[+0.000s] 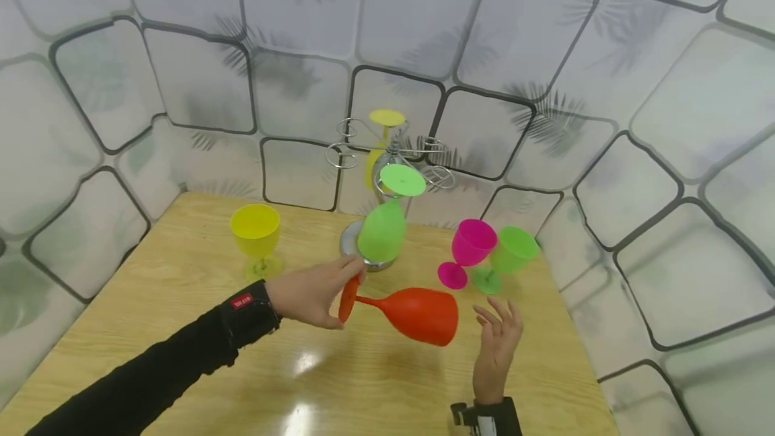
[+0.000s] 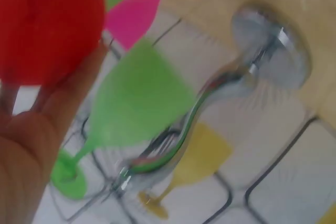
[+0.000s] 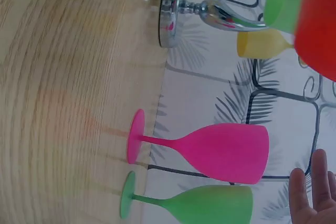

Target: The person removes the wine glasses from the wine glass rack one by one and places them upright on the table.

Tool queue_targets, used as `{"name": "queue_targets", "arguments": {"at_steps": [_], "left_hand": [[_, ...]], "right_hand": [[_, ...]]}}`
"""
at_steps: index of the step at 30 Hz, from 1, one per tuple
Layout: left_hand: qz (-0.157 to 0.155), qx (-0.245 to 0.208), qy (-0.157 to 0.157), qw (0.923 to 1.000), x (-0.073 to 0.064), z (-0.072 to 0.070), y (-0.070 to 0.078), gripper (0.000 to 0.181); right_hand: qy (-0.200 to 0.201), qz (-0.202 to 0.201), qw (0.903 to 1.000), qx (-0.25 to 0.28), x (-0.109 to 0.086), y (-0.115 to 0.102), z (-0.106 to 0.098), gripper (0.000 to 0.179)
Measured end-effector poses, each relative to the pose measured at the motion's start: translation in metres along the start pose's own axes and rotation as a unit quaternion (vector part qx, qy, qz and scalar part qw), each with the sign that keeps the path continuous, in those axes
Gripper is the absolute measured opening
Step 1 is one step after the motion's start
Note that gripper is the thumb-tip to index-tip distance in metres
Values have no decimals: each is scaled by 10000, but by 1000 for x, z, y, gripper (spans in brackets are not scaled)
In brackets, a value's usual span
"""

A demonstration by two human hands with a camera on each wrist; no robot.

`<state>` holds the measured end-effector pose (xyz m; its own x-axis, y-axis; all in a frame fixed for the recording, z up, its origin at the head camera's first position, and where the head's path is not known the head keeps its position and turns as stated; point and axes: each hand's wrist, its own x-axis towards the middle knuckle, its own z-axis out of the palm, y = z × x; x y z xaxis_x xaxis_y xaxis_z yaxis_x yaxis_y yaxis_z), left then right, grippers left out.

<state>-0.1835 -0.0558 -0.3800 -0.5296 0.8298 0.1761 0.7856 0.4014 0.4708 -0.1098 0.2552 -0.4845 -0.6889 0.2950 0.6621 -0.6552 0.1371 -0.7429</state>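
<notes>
My left hand (image 1: 317, 291) pinches the round foot of a red goblet (image 1: 422, 316), which lies sideways in the air above the table with its bowl toward the right. To the right of that bowl, my right hand (image 1: 498, 345) is raised, fingers loosely spread, holding nothing. Behind the red goblet stands a chrome glass rack (image 1: 351, 239) with wire loops at its top. A green goblet (image 1: 383, 231) hangs upside down from it at the front, and a yellow goblet (image 1: 371, 167) hangs at the back. The left wrist view is blurred.
Upright on the wooden table (image 1: 242, 382) are a yellow goblet (image 1: 255, 231) at the left, and a pink goblet (image 1: 474, 242) beside another green goblet (image 1: 513, 249) at the right. A patterned wall covering (image 1: 303, 99) rises along the table's back and sides.
</notes>
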Motion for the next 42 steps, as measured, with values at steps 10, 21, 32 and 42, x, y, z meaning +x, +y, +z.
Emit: {"name": "queue_targets", "arguments": {"at_steps": [10, 21, 32, 42], "left_hand": [[-56, -1209, 1517, 9810, 11, 80, 2, 56], [-485, -1544, 1402, 9768, 12, 102, 4, 56], [-833, -2671, 2674, 9221, 12, 89, 23, 101], [-1973, -2796, 3623, 8670, 6, 93, -13, 90]], "right_hand": [[247, 1298, 9507, 2807, 8, -15, 14, 49], [-712, 1524, 9668, 1923, 16, -30, 59, 61], [-2058, 1171, 9713, -215, -8, -17, 80, 99], [-2481, 1649, 9531, -540, -20, -3, 93, 101]]}}
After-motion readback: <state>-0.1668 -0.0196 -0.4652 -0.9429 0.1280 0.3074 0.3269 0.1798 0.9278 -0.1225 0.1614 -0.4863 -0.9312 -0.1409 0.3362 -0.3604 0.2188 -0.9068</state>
